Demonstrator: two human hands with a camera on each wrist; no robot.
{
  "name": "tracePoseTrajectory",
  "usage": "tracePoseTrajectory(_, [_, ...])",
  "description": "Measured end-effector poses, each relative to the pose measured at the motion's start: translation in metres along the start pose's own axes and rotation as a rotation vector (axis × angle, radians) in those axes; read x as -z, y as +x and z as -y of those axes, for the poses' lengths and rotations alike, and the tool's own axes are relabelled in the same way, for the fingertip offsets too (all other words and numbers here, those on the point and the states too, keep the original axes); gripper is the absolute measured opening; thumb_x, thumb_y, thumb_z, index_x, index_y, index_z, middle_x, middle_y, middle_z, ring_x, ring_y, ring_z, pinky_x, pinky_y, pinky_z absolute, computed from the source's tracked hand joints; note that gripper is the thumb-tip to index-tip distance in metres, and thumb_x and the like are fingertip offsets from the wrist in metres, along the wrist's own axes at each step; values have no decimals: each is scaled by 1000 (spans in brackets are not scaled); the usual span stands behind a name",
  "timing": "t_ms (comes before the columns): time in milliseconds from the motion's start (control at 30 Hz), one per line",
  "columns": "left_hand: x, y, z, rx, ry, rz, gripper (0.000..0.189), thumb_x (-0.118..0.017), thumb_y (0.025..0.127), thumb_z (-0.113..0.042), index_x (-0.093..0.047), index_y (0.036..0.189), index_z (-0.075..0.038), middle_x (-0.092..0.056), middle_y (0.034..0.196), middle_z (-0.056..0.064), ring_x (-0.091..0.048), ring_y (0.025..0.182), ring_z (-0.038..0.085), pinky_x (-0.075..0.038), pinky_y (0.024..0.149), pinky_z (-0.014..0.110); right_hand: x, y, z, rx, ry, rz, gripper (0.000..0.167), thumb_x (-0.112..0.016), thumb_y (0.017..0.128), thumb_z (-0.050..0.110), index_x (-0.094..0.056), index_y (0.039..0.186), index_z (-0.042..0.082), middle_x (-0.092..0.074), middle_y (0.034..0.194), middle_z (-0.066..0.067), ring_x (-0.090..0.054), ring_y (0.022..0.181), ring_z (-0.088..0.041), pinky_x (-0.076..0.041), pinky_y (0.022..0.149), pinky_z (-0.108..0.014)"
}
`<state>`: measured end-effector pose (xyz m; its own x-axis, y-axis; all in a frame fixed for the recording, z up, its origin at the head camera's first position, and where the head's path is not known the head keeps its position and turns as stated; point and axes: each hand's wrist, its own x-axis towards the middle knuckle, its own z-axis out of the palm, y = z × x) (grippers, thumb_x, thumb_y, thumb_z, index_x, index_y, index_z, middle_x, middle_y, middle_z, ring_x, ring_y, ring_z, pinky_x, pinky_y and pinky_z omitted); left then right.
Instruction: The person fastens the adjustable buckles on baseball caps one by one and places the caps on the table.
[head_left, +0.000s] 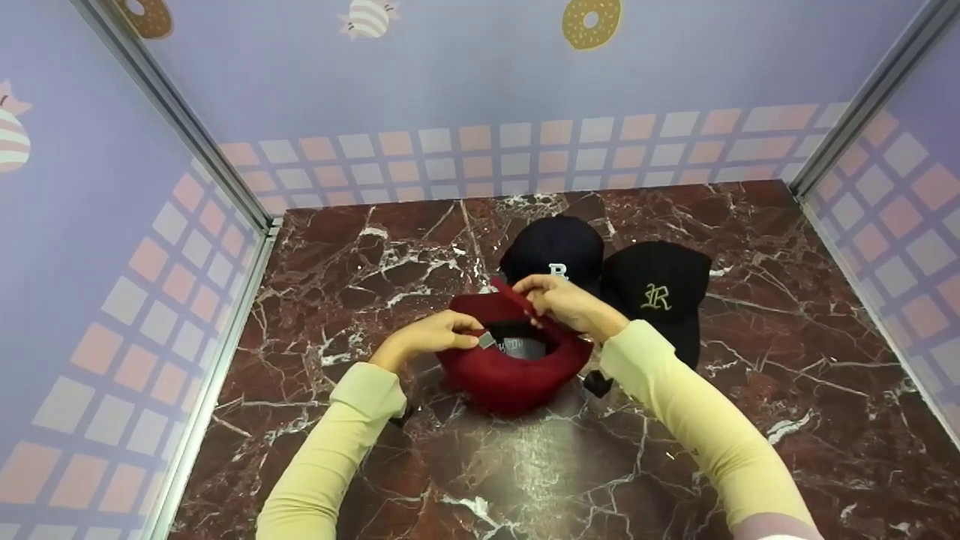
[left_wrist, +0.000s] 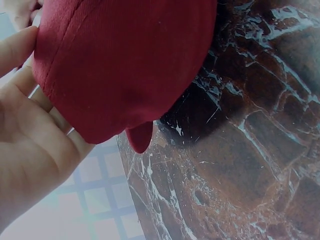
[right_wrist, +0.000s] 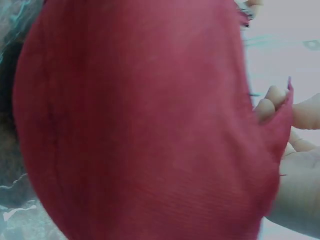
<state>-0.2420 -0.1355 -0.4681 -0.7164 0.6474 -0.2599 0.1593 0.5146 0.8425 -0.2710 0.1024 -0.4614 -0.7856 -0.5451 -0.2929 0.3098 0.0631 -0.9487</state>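
Observation:
A red baseball cap [head_left: 495, 386] is held with its opening turned up toward the head camera, showing a dark inside and a grey label [head_left: 525, 347]. At the rim's left side, my left hand [head_left: 429, 335] pinches the edge by a small silver buckle [head_left: 487, 340]. The thumb and fingers of my right hand [head_left: 568, 304] pinch a loose red strap [head_left: 511, 294] on the other side. Strap and buckle stand apart. In the left wrist view the cap's crown [left_wrist: 130, 65] rests against the fingers. The crown fills most of the right wrist view.
Behind the red cap sit a navy cap [head_left: 555, 240] with a white letter and a black cap [head_left: 660, 274] with a gold letter, side by side. A small black object [head_left: 598, 384] is near the right wrist. Patterned panels surround the marbled tabletop [head_left: 360, 277].

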Motion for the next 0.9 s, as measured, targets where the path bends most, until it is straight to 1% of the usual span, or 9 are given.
tracePoseTrajectory(100, [0,0,0,-7,-12,4,29,-55,83,-10,-57,106,7,-59,96,13,-47,75,4,-38,69,19,1,-7,7,38,50,31,41,-34,66,-16,-48,101,1,-50,67,-2,-49,52,-13,-43,50,-21])
tracePoseTrajectory(233, [0,-1,0,-1,-5,9,28,-54,84,-11,-58,106,7,-59,96,14,-47,75,3,-39,69,19,0,-16,13,72,115,113,37,-37,69,-15,-51,98,4,-53,71,0,-50,59,-9,-41,53,-18])
tracePoseTrajectory(333, [-1,-1,-1,8,2,15,27,-54,85,-11,-58,106,6,-59,95,12,-48,75,4,-39,69,19,-1,-21,15,88,135,177,37,-38,70,-15,-53,98,5,-55,73,1,-51,65,-6,-42,56,-16])
tracePoseTrajectory(433, [-1,-2,-1,14,6,24,27,-53,85,-12,-57,106,6,-59,95,11,-48,75,4,-39,69,19,-2,-26,15,85,123,221,35,-39,71,-13,-54,97,5,-58,77,1,-53,68,-6,-43,60,-16])
tracePoseTrajectory(567, [0,-2,-1,35,11,40,28,-54,85,-12,-57,108,4,-60,100,13,-49,78,5,-40,72,20,-3,-32,17,55,71,221,27,-45,74,-8,-59,92,8,-61,81,3,-52,66,-5,-43,60,-18])
tracePoseTrajectory(667, [0,-3,-2,51,22,56,31,-54,84,-11,-56,111,3,-58,109,16,-50,86,10,-41,79,23,-2,-37,20,28,3,189,19,-51,78,-2,-63,85,10,-61,75,6,-47,59,-3,-39,53,-17])
tracePoseTrajectory(767, [1,-2,-3,54,43,67,33,-54,82,-9,-55,113,3,-56,115,18,-50,97,15,-40,87,29,-2,-42,21,8,-51,174,13,-53,80,3,-63,79,12,-59,70,7,-45,56,-2,-36,51,-16])
tracePoseTrajectory(833, [1,-2,-4,55,62,67,34,-54,80,-8,-56,112,2,-56,117,16,-50,101,17,-39,90,31,-3,-44,21,4,-67,180,12,-53,81,4,-62,78,12,-59,69,6,-47,57,-3,-38,52,-16])
tracePoseTrajectory(900, [0,-1,-4,50,73,65,34,-54,78,-7,-57,111,1,-57,116,14,-50,101,17,-39,91,32,-4,-45,20,19,-66,202,11,-52,81,4,-60,78,10,-60,70,4,-51,59,-5,-42,55,-18])
